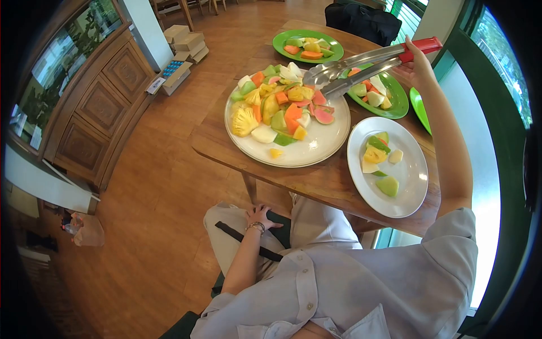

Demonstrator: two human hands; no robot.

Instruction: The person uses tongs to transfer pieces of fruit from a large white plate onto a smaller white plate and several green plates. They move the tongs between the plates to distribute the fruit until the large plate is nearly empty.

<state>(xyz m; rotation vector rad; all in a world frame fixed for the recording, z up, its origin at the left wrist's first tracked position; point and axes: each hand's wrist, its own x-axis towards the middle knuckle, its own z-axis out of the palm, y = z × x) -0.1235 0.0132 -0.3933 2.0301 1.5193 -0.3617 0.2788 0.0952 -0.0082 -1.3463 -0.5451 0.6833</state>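
My right hand [415, 63] is closed around the red handles of a pair of metal tongs [361, 63]. Their jaws reach left to the cut fruit [276, 107] heaped on a large white plate [248, 150]; pineapple and pink, orange, green and white pieces show there. Nearer me, a white oval plate [409, 186] carries several pieces of fruit, green and yellow among them. My left hand [261, 217] rests on my thigh with its fingers spread and nothing in it; a bracelet circles the wrist.
Green plates with fruit stand behind, one at the back [276, 48] and one under the tongs [402, 104]. Another green plate [418, 104] lies by my right forearm. The wooden table [271, 175] has a black bag [361, 22] beyond it. Boxes [186, 42] sit on the floor.
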